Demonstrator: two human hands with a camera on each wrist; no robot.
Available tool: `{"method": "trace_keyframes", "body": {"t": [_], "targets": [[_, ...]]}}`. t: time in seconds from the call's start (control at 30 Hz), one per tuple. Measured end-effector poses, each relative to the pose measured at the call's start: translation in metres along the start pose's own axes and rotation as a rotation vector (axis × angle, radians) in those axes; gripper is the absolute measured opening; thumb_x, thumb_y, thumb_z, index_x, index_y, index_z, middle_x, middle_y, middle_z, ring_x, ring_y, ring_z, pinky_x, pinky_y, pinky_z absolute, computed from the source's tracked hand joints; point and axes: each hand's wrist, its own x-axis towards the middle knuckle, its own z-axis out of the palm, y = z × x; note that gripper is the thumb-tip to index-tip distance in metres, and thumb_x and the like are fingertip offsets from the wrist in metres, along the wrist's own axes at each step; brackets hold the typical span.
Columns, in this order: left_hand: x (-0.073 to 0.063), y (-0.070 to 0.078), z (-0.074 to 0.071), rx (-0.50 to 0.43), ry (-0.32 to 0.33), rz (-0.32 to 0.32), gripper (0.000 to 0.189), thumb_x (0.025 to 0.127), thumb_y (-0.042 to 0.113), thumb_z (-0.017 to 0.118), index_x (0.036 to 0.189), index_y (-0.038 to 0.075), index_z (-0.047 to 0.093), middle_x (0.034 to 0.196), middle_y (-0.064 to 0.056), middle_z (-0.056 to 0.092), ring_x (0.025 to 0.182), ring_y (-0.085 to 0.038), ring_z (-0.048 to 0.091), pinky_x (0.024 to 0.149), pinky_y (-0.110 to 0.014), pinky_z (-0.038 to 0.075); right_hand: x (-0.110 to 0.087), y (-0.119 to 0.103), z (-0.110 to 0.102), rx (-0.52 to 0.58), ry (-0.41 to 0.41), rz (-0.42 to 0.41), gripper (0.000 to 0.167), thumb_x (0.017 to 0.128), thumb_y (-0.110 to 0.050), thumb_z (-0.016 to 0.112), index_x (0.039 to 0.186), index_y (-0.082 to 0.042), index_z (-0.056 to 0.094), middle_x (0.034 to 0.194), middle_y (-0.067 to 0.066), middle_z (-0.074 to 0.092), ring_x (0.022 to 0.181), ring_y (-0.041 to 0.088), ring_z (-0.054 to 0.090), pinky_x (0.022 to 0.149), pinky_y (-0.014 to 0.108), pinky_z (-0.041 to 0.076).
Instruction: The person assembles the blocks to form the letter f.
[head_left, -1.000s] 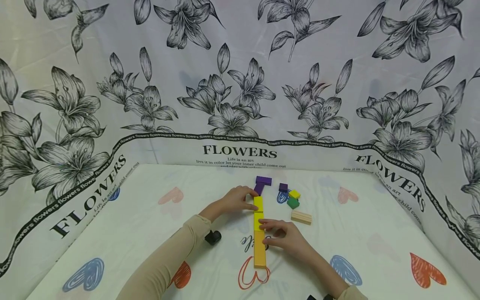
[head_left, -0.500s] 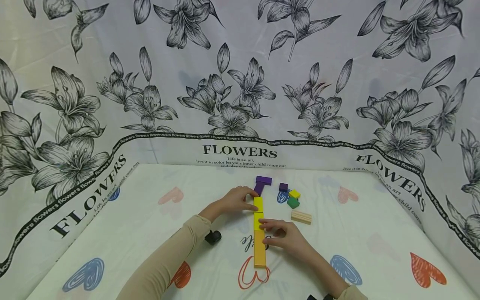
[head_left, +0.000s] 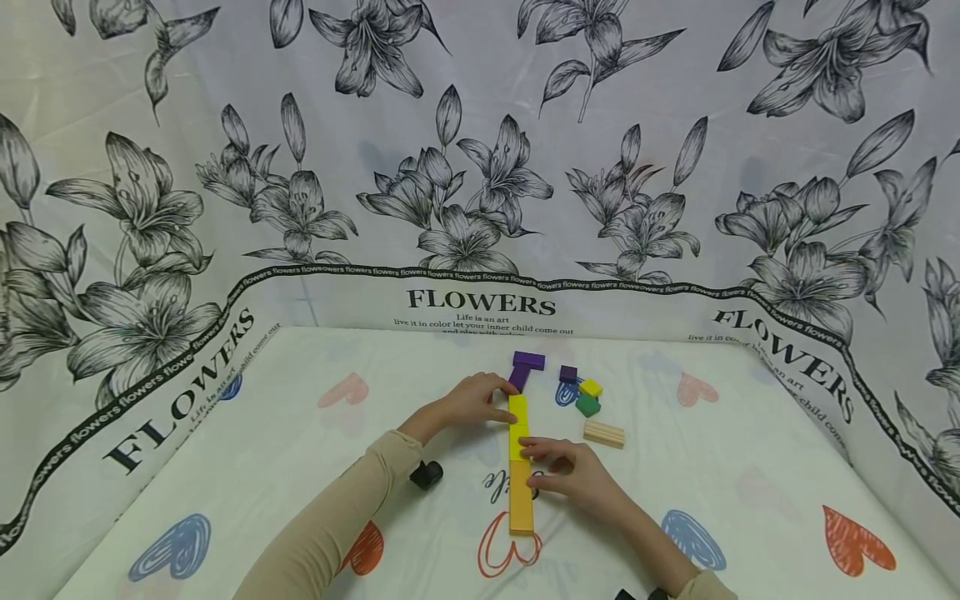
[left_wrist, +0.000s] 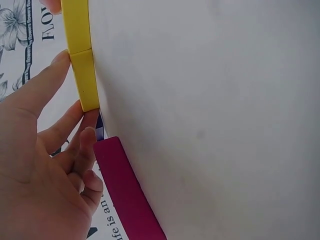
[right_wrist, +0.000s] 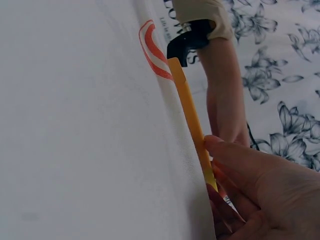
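One yellow block (head_left: 518,407) on the cloth (head_left: 255,400) is pinched by the left hand (head_left: 468,400). The right hand (head_left: 581,475) touches the orange block (head_left: 521,504) in the same row, but it's partly hidden, so I can't tell its grip.

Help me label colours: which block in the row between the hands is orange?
The long block at the near end, beside the right hand; the two yellow blocks beyond it are shorter.
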Motion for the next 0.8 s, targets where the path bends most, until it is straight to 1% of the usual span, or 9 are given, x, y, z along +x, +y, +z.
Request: {"method": "trace_keyframes", "body": {"t": [0.4, 0.67, 0.8], "targets": [[-0.0003, 0.0003, 0.0005, 0.002, -0.01, 0.011, 0.055, 0.084, 0.051, 0.071, 0.13, 0.021, 0.061, 0.121, 0.005, 0.064, 0.09, -0.012, 0.049, 0.081, -0.026, 0.04, -0.0014, -0.0025, 0.0001, -0.003, 0.003, 0.004, 0.031, 0.086, -0.03, 0.075, 0.115, -0.022, 0.071, 0.138, -0.003, 0.06, 0.111, 0.02, 0.055, 0.085, 0.018, 0.047], [-0.0004, 0.002, 0.0014, 0.02, -0.011, 0.002, 0.054, 0.085, 0.049, 0.071, 0.131, 0.022, 0.061, 0.121, 0.004, 0.063, 0.091, -0.013, 0.048, 0.08, -0.027, 0.04, -0.0014, -0.0031, -0.0004, -0.002, 0.003, 0.006, 0.031, 0.085, -0.031, 0.075, 0.116, -0.024, 0.071, 0.138, -0.005, 0.06, 0.111, 0.019, 0.055, 0.085, 0.018, 0.047], [-0.0008, 0.0043, 0.0009, 0.02, -0.015, -0.006, 0.054, 0.085, 0.05, 0.07, 0.131, 0.022, 0.06, 0.123, 0.003, 0.063, 0.093, -0.013, 0.048, 0.082, -0.027, 0.04, -0.0012, -0.0027, -0.0004, 0.001, 0.002, 0.005, 0.031, 0.086, -0.031, 0.075, 0.116, -0.024, 0.071, 0.138, -0.005, 0.06, 0.112, 0.019, 0.055, 0.085, 0.018, 0.046]]}}
